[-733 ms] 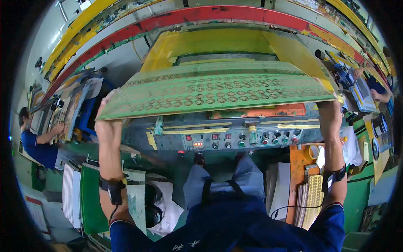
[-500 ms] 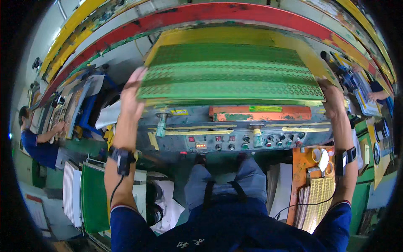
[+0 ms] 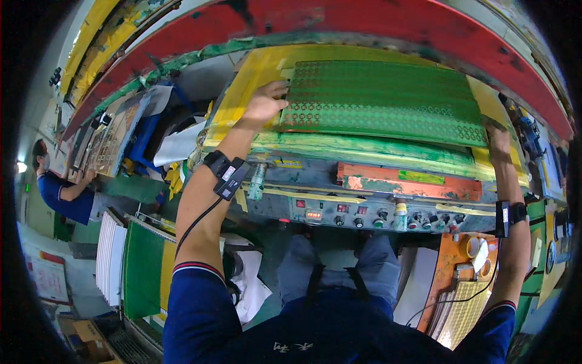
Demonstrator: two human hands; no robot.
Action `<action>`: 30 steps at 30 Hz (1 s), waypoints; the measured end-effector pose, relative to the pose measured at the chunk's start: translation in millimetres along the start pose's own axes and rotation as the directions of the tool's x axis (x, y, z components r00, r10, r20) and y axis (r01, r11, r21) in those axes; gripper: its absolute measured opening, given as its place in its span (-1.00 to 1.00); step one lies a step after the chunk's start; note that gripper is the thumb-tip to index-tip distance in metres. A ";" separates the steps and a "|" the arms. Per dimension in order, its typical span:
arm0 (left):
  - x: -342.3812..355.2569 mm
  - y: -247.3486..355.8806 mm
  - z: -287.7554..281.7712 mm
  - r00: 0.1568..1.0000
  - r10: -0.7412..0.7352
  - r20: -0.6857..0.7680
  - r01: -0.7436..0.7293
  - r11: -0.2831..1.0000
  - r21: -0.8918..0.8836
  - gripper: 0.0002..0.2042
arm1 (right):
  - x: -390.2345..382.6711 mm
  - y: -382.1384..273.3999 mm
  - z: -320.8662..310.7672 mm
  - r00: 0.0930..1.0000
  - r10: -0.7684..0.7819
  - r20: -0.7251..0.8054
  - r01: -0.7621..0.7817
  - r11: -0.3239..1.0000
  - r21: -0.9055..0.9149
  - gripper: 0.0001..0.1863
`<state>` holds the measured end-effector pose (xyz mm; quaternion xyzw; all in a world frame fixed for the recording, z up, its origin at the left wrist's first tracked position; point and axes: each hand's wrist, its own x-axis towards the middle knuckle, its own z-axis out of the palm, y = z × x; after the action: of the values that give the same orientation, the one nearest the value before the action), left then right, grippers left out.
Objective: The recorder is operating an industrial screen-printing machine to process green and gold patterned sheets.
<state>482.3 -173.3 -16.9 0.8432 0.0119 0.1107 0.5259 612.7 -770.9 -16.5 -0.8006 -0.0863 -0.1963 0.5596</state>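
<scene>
Head view, hands: left hand (image 3: 265, 102) at the left edge of the green panel (image 3: 382, 100), thumb and fingertips up against that edge; cannot tell whether gripping or only steadying. Right hand (image 3: 498, 128) at the right edge, close to the near right corner; fingers dark and partly hidden; cannot tell whether grasping or released. Black strapped device on each wrist, left unit (image 3: 232, 176) and right unit (image 3: 502, 219), both with a thin cable.

Head view, workpiece: flat, rectangular, marked with rows of small rings; located between both hands, above the yellow frame (image 3: 267, 64); cannot tell whether fully seated. Yellow-green strip (image 3: 357, 155) along the near side.

Head view, machine: red beam (image 3: 339, 21) across the top, beyond the workpiece. Orange bar (image 3: 388, 184) on the front ledge, flecked with green. Below, control panel (image 3: 330, 209) with knobs, buttons and a small lit display (image 3: 314, 215).

Head view, surroundings: at lower right, orange bench (image 3: 445, 255) with tape rolls (image 3: 470, 246) and patterned sheets (image 3: 467, 306). At lower left, white boards (image 3: 109, 261) beside a green board (image 3: 142, 273). At far left, co-worker (image 3: 66, 191) in dark blue at a separate workbench (image 3: 115, 142).
</scene>
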 end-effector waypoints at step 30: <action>13.6 -25.1 2.3 0.988 0.149 -0.027 -0.135 0.947 0.292 -0.49 | 9.2 28.6 11.4 0.999 -0.042 -0.008 0.042 0.997 -0.069 -0.72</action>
<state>498.5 -162.3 -37.8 0.9068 -0.0201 0.1658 0.3870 633.8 -771.3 -40.8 -0.8165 -0.0937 -0.2147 0.5278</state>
